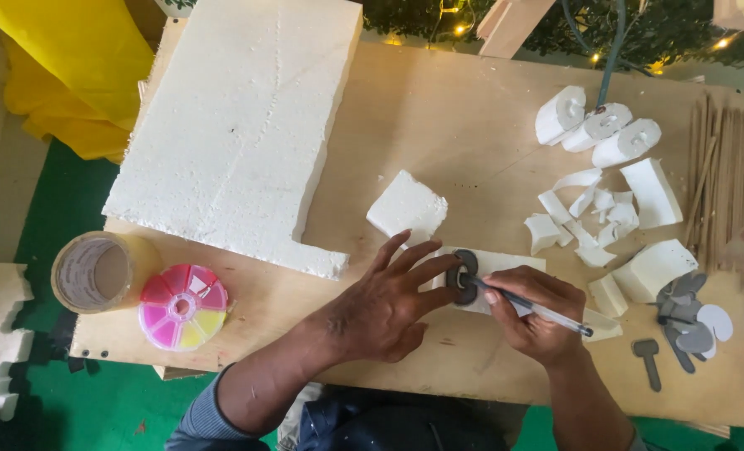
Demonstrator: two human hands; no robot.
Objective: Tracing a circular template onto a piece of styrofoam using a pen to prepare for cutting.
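Note:
My left hand (pixel 386 305) lies flat on the wooden board, its fingertips pressing a dark grey rounded template (pixel 463 276) onto a small white foam block (pixel 497 271). My right hand (pixel 535 313) grips a clear pen (pixel 532 307) whose tip touches the template's edge. Both forearms come in from the bottom of the head view.
A large L-shaped foam slab (pixel 234 125) covers the left of the wooden board (pixel 439 117). A foam square (pixel 406 206), foam scraps (pixel 593 219), foam cylinders (pixel 597 125), wooden sticks (pixel 723 175) and grey cutouts (pixel 689 321) lie to the right. A tape roll (pixel 96 271) and a round bead box (pixel 183 306) sit at the left.

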